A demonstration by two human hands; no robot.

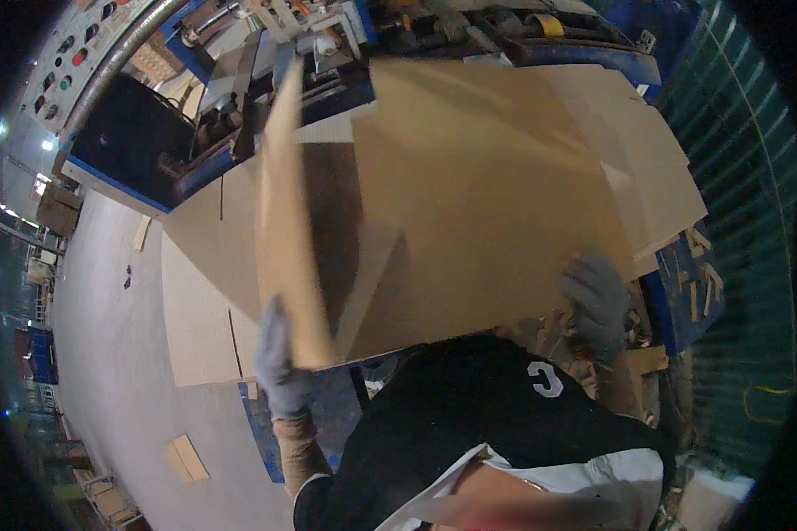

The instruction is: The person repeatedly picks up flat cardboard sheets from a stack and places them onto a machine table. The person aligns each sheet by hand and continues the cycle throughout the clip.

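A large brown cardboard sheet (478, 203) spans the middle in front of me, slightly blurred. At its left a narrow cardboard panel (283, 221) stands tilted up, with a dark gap between the two; I cannot tell whether they are joined. My left hand (281, 358), in a grey glove, is closed on the near outer edge of the raised panel. My right hand (596, 296), also gloved in grey, grips the sheet near its front right corner, its fingers over the top face and blurred.
More flat cardboard (204, 292) lies beneath on the left, and further sheets (651, 168) on the right. Behind stands a blue machine (133, 133) with rollers and a button panel (66, 71). A green corrugated wall (735, 203) rises at right. Cardboard scraps (186, 457) lie on the floor.
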